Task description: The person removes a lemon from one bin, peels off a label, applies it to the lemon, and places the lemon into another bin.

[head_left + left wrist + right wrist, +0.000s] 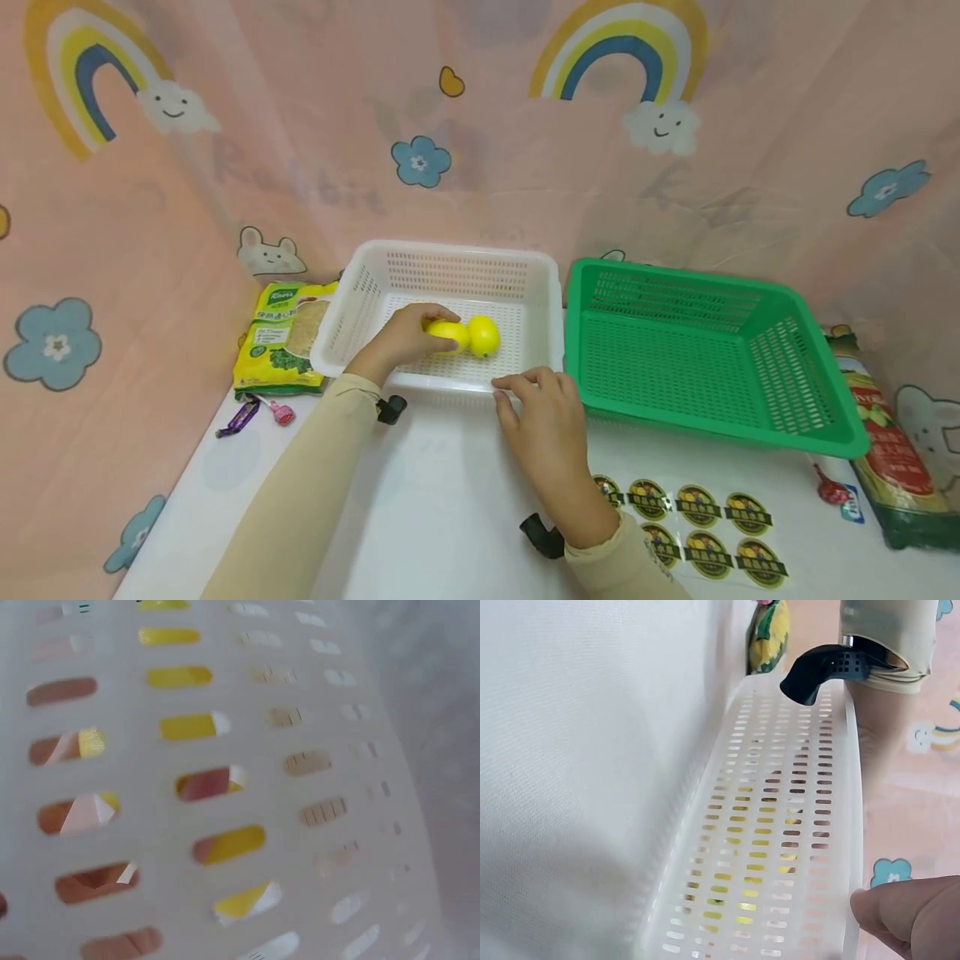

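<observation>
In the head view my left hand (408, 336) reaches into the white basket (442, 385) and grips a yellow lemon (452, 334). A second lemon (483, 337) lies against it on the right, on the basket floor. Fingertips of my right hand (547, 429) rest at the basket's front rim near its right corner, holding nothing. The right wrist view shows a fingertip of that hand (911, 911) right at the rim. Through the slots of the basket wall (255, 787), the left wrist view shows yellow patches and parts of the hand.
A green basket (720, 433) stands close on the right. Yellow Knorr packet (281, 337), purple-wrapped candy (238, 418) and pink lollipop (282, 412) lie left. Round stickers (697, 504), a red lollipop (831, 490) and a red-green packet (896, 450) lie right.
</observation>
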